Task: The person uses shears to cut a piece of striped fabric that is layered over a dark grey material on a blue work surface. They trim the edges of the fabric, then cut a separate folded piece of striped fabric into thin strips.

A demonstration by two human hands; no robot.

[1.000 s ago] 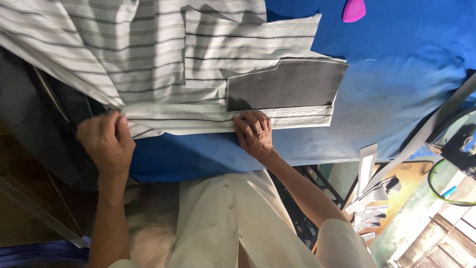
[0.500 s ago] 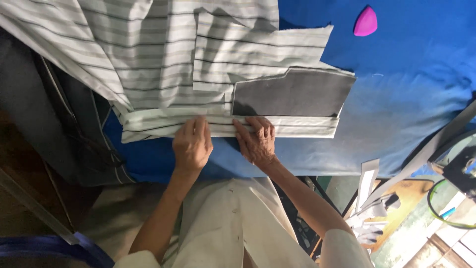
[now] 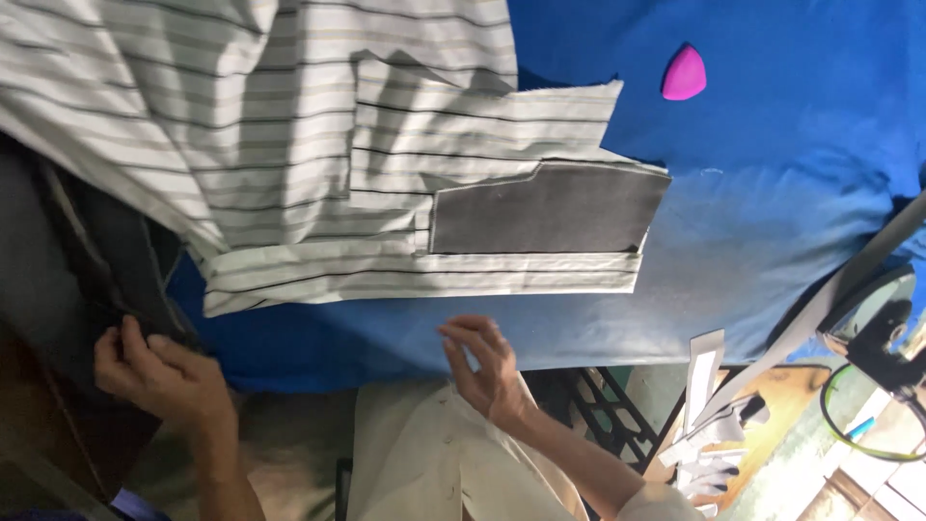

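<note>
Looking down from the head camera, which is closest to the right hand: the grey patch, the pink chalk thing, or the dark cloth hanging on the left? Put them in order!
From the right hand:
1. Grey patch, just above it on the striped fabric.
2. Dark cloth, off the table's left edge, gripped by the left hand.
3. Pink chalk piece, far up on the blue table cover.

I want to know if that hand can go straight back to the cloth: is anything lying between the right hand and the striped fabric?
Nothing visible does. The right hand hovers at the near edge of the blue table, and only a bare strip of blue surface separates it from the striped fabric.
</note>
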